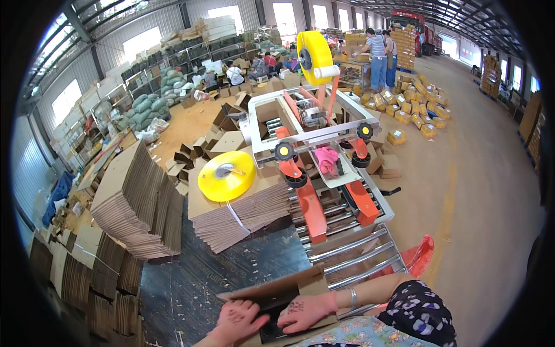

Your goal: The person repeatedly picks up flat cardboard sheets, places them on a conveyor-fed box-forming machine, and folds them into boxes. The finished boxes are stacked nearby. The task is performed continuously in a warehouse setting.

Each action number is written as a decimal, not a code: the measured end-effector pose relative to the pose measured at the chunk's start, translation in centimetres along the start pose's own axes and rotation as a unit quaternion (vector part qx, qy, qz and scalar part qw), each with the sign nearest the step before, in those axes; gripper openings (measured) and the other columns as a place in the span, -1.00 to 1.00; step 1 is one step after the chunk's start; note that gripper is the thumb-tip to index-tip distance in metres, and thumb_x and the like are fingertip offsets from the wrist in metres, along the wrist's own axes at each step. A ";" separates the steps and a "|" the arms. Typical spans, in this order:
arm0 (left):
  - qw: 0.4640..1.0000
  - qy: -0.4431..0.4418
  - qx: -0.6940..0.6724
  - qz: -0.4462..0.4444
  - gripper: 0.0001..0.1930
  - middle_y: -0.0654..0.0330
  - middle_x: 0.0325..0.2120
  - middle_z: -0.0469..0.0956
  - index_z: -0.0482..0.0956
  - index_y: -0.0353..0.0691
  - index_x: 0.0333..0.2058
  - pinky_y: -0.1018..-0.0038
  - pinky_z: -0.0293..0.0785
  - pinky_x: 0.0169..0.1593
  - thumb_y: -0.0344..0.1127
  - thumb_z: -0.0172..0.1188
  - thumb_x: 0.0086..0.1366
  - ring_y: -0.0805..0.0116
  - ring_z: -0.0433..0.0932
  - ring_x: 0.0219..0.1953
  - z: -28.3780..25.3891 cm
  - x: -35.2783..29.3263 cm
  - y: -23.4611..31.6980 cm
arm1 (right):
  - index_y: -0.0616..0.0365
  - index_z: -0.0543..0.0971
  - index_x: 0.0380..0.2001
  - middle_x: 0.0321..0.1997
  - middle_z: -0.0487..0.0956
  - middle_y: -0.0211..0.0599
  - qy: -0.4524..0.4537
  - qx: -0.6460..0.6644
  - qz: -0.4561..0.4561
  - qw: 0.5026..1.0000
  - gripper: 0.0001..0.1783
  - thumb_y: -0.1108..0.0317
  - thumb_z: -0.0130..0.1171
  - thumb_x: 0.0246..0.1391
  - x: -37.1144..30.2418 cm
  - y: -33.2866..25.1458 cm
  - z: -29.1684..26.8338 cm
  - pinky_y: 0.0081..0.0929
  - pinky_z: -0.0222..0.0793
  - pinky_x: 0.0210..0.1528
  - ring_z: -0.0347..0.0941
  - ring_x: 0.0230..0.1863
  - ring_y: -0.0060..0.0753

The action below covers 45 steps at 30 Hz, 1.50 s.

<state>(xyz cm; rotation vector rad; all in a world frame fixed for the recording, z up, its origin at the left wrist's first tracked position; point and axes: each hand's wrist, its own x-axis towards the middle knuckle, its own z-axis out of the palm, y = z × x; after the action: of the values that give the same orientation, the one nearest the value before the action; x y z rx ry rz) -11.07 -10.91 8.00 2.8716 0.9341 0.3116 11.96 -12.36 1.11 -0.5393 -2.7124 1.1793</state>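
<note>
handles an open brown carton [314, 281] at the bottom of the view, over the table [167, 283] and beside the near end of the roller conveyor [361, 253]. bends left grip [234, 318] over the carton's left end, thumb apart from fingers; lays right grip [306, 312] across the opening, fingers pointing inward. cannot tell about a firm pinch in either, with fingertips partly lost in shadow. probably braces from both sides to hold the folds apart. shows flattened cartons [240, 218] at the table's far edge and a taller stack [136, 199] to the left, likely for easy reach, with a yellow tape roll [240, 184] lying on the former. seems to offer most room rightward and ahead, along the rollers, narrowing between orange guides [310, 214] below the taping machine [312, 136]; meets stack edges leftward.
</note>
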 end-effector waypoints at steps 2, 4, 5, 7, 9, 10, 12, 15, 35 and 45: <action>0.990 -0.081 -0.108 0.045 -0.61 -0.07 -0.15 0.45 0.49 -0.22 -0.12 0.26 0.40 -0.03 -0.05 0.16 0.23 0.06 0.47 -0.07 -4.4 -3.5 1.9 | 0.15 0.41 0.10 0.10 0.48 -0.13 0.099 -0.037 -0.074 0.992 -0.54 0.10 -0.02 0.25 0.3 0.4 1.9 -0.22 0.35 0.11 0.41 0.12 -0.08; 0.965 -0.169 -0.201 0.027 -0.49 -0.21 0.11 0.29 0.34 -0.32 0.17 0.11 0.22 0.26 -0.12 0.08 0.36 -0.16 0.28 0.19 -7.1 -3.8 5.0 | 0.11 0.46 0.07 0.11 0.47 -0.14 0.316 -0.206 -0.156 0.913 -0.57 0.18 0.07 0.17 -0.1 -1.4 -0.3 -0.01 0.27 0.15 0.38 0.14 -0.04; 0.991 -0.108 -0.074 0.031 -0.47 -0.12 0.05 0.34 0.41 -0.25 0.08 0.04 0.26 0.18 -0.03 0.14 0.23 -0.10 0.34 0.14 -6.0 -4.6 4.0 | 0.10 0.49 0.01 0.08 0.48 -0.17 0.343 -0.282 -0.113 0.889 -0.60 0.21 0.10 0.11 -0.7 -3.2 -1.7 0.04 0.21 0.18 0.36 0.16 -0.05; 0.997 0.013 0.074 0.006 -0.45 -0.03 -0.01 0.39 0.47 -0.18 -0.01 -0.11 0.23 0.11 0.05 0.19 0.10 -0.07 0.36 0.09 -0.5 -3.6 0.2 | 0.09 0.54 -0.07 0.07 0.49 -0.20 0.395 -0.390 0.052 0.830 -0.62 0.23 0.16 0.04 -2.6 -4.3 -5.1 0.09 0.14 0.22 0.33 0.19 -0.06; 0.984 0.109 0.136 -0.033 -0.46 -0.03 0.01 0.38 0.47 -0.18 0.00 -0.15 0.17 0.12 0.03 0.18 0.12 -0.08 0.32 0.10 2.4 -2.7 0.0 | 0.11 0.54 -0.06 0.11 0.48 -0.20 0.410 -0.358 0.159 0.824 -0.60 0.21 0.21 0.02 -5.5 -4.6 -4.1 0.07 0.12 0.25 0.33 0.20 -0.07; 0.968 0.160 0.189 -0.031 -0.47 -0.04 0.04 0.37 0.47 -0.19 0.01 -0.12 0.17 0.12 0.01 0.17 0.13 -0.06 0.31 0.10 2.5 -1.6 0.1 | 0.11 0.54 -0.04 0.13 0.48 -0.20 0.409 -0.312 0.144 0.845 -0.57 0.19 0.23 0.02 -7.4 -5.2 -3.1 0.06 0.10 0.27 0.34 0.20 -0.07; 0.962 0.241 0.123 -0.042 -0.46 -0.07 0.09 0.36 0.40 -0.25 0.11 -0.09 0.15 0.19 -0.11 0.15 0.19 -0.15 0.29 0.14 3.2 -2.3 -0.5 | 0.12 0.52 0.01 0.17 0.47 -0.20 0.407 -0.210 0.101 0.883 -0.50 0.16 0.27 0.01 -10.6 -5.7 -0.5 0.04 0.07 0.30 0.35 0.21 -0.07; 0.902 0.112 -0.271 -0.318 -0.43 -0.14 0.08 0.40 0.26 -0.32 0.21 0.16 0.19 0.26 -0.18 0.12 0.29 -0.12 0.34 0.16 5.5 0.9 -2.0 | 0.12 0.53 0.06 0.18 0.46 -0.19 0.424 -0.158 0.122 0.883 -0.49 0.18 0.25 0.02 -13.8 -2.9 5.5 0.01 -0.03 0.38 0.33 0.24 -0.11; 0.973 0.186 -0.129 0.048 -0.59 -0.09 0.02 0.44 0.48 -0.29 0.01 0.20 0.42 0.09 -0.33 0.21 0.18 -0.04 0.46 0.03 14.9 14.3 0.9 | 0.22 0.34 0.16 0.25 0.35 -0.09 0.741 -0.360 0.289 0.487 -0.56 0.38 0.02 0.22 -12.1 16.0 -6.3 -0.01 -0.21 0.45 0.17 0.34 -0.02; 0.730 0.019 -0.354 -0.584 -0.50 0.04 0.05 0.42 0.41 -0.23 0.11 0.37 0.50 -0.11 -0.03 0.09 0.30 0.21 0.59 -0.22 13.1 -22.5 -3.5 | -0.03 -0.11 0.44 0.31 0.27 -0.02 0.438 0.408 0.230 0.767 -0.08 0.46 0.16 0.14 11.8 6.4 12.4 -0.50 0.47 -0.19 0.49 -0.11 -0.47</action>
<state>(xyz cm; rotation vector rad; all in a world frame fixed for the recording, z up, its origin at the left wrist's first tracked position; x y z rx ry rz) -27.85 -21.88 -8.93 1.2228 1.8516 0.4273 -0.50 -12.39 -12.29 -1.2191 -1.1486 1.5090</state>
